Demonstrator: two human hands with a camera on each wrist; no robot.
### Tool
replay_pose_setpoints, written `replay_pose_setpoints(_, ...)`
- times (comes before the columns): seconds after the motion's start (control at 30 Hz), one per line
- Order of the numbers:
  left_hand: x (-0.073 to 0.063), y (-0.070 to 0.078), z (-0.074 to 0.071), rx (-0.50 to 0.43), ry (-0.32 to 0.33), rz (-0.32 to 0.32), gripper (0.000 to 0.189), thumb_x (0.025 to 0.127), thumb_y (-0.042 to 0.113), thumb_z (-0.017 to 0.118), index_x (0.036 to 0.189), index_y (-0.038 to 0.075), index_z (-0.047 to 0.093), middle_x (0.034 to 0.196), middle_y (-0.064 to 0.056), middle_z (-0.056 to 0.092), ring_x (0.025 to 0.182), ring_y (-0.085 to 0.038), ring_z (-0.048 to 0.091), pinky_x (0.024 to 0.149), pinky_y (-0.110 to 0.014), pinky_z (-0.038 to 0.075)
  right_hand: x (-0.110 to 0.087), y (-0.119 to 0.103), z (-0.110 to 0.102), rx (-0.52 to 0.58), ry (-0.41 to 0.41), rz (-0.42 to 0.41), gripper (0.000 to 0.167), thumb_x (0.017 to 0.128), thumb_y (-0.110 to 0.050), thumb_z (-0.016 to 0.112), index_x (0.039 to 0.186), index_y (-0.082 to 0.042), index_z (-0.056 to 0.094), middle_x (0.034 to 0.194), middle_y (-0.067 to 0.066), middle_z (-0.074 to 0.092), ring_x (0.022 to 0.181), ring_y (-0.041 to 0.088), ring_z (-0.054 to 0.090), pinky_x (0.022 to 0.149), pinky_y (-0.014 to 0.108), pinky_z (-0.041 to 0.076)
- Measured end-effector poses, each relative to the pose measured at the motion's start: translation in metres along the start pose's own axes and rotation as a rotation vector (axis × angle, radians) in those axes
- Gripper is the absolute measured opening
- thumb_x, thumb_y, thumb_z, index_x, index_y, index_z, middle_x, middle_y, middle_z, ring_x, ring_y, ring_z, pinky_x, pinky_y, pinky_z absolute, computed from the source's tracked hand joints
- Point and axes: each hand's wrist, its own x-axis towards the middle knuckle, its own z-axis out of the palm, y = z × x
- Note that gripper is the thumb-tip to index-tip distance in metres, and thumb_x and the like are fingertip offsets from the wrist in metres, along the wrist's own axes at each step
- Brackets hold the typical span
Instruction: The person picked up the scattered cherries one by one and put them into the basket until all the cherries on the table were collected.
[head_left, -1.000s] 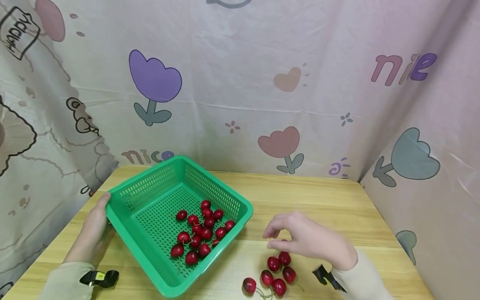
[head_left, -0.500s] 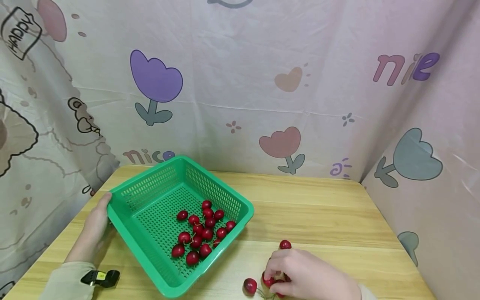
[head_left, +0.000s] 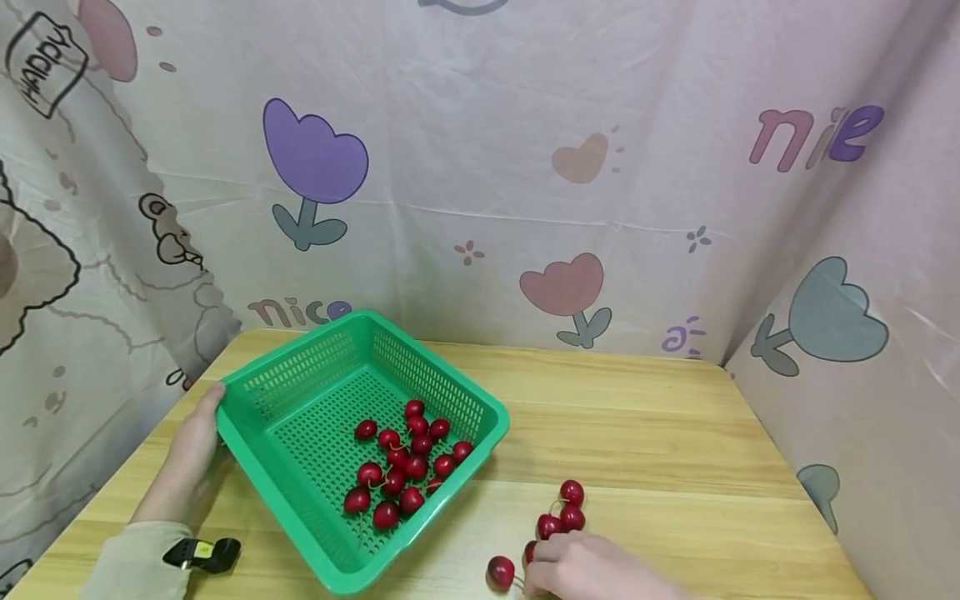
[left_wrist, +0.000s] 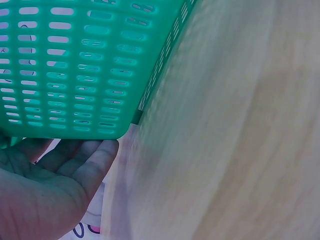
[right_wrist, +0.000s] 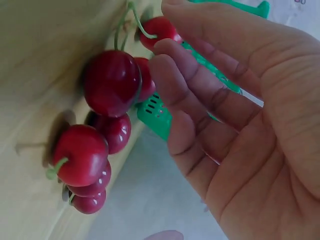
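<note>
At the left, my left hand [head_left: 193, 437] grips the corner of a green plastic basket [head_left: 273, 492], its thumb by the rim. In the left wrist view, fingers [left_wrist: 97, 162] lie against the basket's lower visible edge. Red cherries [head_left: 386, 514] with stems are gathered in the basket's right part. My right hand [head_left: 592, 568] is low over loose cherries [head_left: 572, 517] on the table, hiding some of them. Up close in the right wrist view, its fingers are loosely bent beside a cherry [right_wrist: 111, 82], with no firm hold on any visible.
A wooden table [head_left: 645, 417] lies under everything. One cherry [head_left: 501, 572] sits between the basket and the right hand. A printed cloth [head_left: 450, 167] hangs behind the table and along both sides.
My right hand has come down onto the loose cherries and then shifted toward the near edge, uncovering the farther cherries. The left hand and basket have stayed put.
</note>
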Motion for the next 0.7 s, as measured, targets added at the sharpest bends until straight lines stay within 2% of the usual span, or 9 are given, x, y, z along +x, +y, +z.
replay_pose_setpoints(0.1,0.0,0.0,0.0,0.007,0.0,-0.003,0.084,0.111,0.068,0.027,0.169,0.01,0.012,0.126,0.02,0.043,0.106,0.012,0.051,0.084,-0.008,0.045,0.001,0.001,0.005,-0.095,0.042,-0.047,0.008,0.098,-0.032,0.077,0.092,-0.027,0.076,0.083,-0.022,0.058,0.076,-0.016,0.044,0.073,-0.001,0.034)
replay_pose_setpoints(0.23,0.0,0.0,0.0,0.008,-0.001,0.0,0.083,0.111,0.068,0.028,0.169,0.01,0.013,0.126,0.019,0.044,0.105,0.012,0.052,0.084,-0.008,0.047,0.003,0.003,0.01,-0.162,0.049,-0.044,0.008,0.094,-0.029,0.08,0.088,-0.03,0.075,0.08,-0.024,0.055,0.074,-0.015,0.043,0.072,0.0,0.034)
replay_pose_setpoints(0.37,0.0,0.0,0.001,0.019,0.006,0.0,0.085,0.111,0.068,0.027,0.169,0.008,0.012,0.125,0.018,0.045,0.103,0.011,0.053,0.083,-0.008,0.048,0.006,0.003,0.013,-0.185,0.047,-0.043,0.009,0.096,-0.032,0.079,0.088,-0.031,0.075,0.08,-0.024,0.055,0.073,-0.015,0.043,0.071,0.001,0.033)
replay_pose_setpoints(0.57,0.0,0.001,0.0,0.003,-0.019,-0.01,0.088,0.11,0.069,0.026,0.171,0.008,0.007,0.128,0.019,0.043,0.106,0.012,0.052,0.084,-0.009,0.047,0.008,0.004,0.015,-0.187,0.036,-0.054,0.012,0.102,-0.041,0.074,0.095,-0.033,0.079,0.082,-0.024,0.059,0.074,-0.014,0.045,0.072,0.002,0.034)
replay_pose_setpoints(0.7,0.0,0.001,0.0,0.016,-0.022,-0.008,0.089,0.111,0.069,0.025,0.171,0.007,0.006,0.129,0.018,0.043,0.106,0.012,0.052,0.084,-0.009,0.047,0.008,0.005,0.016,-0.199,0.05,-0.067,0.012,0.102,-0.041,0.074,0.095,-0.033,0.079,0.081,-0.024,0.057,0.073,-0.013,0.043,0.071,0.003,0.032)
